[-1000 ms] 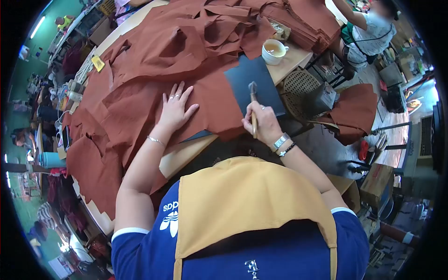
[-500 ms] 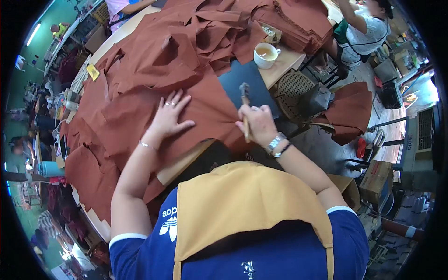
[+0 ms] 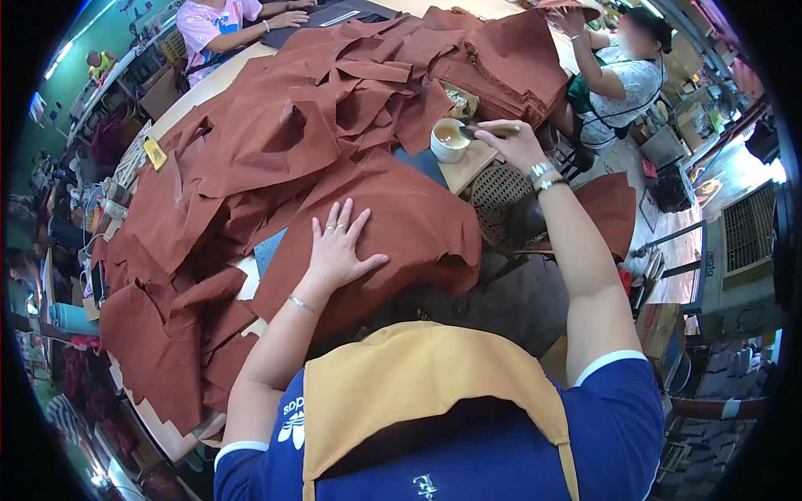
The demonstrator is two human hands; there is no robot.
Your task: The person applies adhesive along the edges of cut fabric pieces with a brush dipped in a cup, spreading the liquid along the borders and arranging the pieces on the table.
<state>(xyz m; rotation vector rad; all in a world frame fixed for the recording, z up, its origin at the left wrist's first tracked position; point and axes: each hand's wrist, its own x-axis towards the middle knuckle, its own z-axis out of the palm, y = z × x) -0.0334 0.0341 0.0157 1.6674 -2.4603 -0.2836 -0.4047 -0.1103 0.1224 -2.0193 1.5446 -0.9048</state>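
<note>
My left hand point(image 3: 338, 250) lies flat with fingers spread on a reddish-brown piece of fabric point(image 3: 409, 225), whose right end hangs past the table edge. My right hand point(image 3: 518, 146) is wrapped round the handle of a brush point(image 3: 494, 129). The brush's head is at the rim of a white cup point(image 3: 449, 149) that holds a pale yellowish liquid. Under the fabric, part of a dark blue-grey sheet point(image 3: 420, 165) shows beside the cup.
Heaped brown fabric pieces point(image 3: 251, 159) cover much of the table. A yellow tag point(image 3: 154, 154) lies at the left. A woven chair point(image 3: 501, 203) stands right of the table edge. One co-worker point(image 3: 219, 33) sits far left, another point(image 3: 622, 83) at the far right.
My right hand has moved up and right, carrying the brush from the fabric to the cup. The fabric under my left hand has shifted and now covers more of the blue-grey sheet.
</note>
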